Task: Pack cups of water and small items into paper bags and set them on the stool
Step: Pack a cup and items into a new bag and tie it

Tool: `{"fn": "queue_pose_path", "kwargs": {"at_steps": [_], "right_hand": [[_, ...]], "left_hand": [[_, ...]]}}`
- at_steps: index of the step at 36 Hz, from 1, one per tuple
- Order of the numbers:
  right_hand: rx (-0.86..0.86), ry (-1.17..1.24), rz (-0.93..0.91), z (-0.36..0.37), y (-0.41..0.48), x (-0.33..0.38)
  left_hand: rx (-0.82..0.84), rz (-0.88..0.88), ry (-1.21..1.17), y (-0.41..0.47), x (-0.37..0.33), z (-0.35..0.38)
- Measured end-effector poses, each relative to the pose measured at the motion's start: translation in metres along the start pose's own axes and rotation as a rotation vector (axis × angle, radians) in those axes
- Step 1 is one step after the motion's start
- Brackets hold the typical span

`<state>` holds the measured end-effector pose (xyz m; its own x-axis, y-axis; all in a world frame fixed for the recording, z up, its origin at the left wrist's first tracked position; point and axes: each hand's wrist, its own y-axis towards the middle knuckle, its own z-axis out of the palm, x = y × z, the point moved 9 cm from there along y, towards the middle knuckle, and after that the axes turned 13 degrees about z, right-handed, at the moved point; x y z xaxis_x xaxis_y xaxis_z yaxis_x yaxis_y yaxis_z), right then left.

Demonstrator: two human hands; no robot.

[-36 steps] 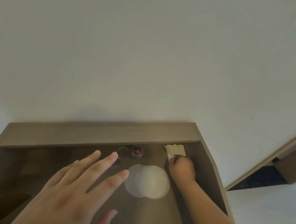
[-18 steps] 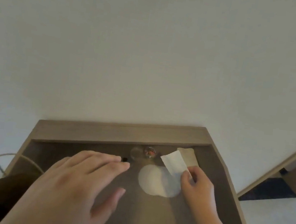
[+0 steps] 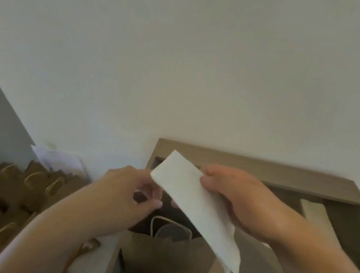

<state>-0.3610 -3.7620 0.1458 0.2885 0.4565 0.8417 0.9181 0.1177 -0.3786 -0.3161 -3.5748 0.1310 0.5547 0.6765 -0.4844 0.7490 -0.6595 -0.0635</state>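
Observation:
I hold a white paper napkin (image 3: 197, 209) up in front of me with both hands. My right hand (image 3: 242, 197) grips its right edge, fingers curled over the top. My left hand (image 3: 125, 193) is curled at the napkin's upper left corner and seems to pinch it. The napkin's torn lower end hangs free. Right below stands an open brown paper bag (image 3: 158, 257) with cord handles. Inside it shows the pale lid of a cup (image 3: 173, 234). The stool is not in view.
Several more brown paper bags (image 3: 6, 193) with handles stand packed together at the lower left. The brown desk (image 3: 261, 170) has a raised back ledge against the white wall. A stack of napkins (image 3: 315, 213) lies on it at the right.
My right hand lifted the napkin off the desk and brought it left over the open bag. My left hand curled in to meet it. My view swung left and down.

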Motion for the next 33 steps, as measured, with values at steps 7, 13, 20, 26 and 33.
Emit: {"fn": "queue_pose_path", "kwargs": {"at_steps": [7, 13, 20, 26, 33], "right_hand": [[0.148, -0.538, 0.250, 0.057, 0.044, -0.001], [0.167, -1.026, 0.515, 0.064, 0.057, -0.017], [0.152, -1.066, 0.413, 0.102, 0.089, -0.003], [-0.083, -0.707, 0.109, 0.062, 0.052, 0.033], [-0.557, -0.089, 0.002, -0.021, -0.023, -0.021]], "left_hand": [[0.200, 0.029, 0.101, -0.014, 0.031, 0.028], [0.203, 0.060, -0.144, -0.029, 0.046, 0.032], [0.122, 0.248, -0.191, -0.031, 0.034, 0.030], [-0.043, 0.241, -0.343, -0.034, 0.048, 0.022], [-0.226, 0.181, -0.349, -0.047, 0.078, 0.031]]}}
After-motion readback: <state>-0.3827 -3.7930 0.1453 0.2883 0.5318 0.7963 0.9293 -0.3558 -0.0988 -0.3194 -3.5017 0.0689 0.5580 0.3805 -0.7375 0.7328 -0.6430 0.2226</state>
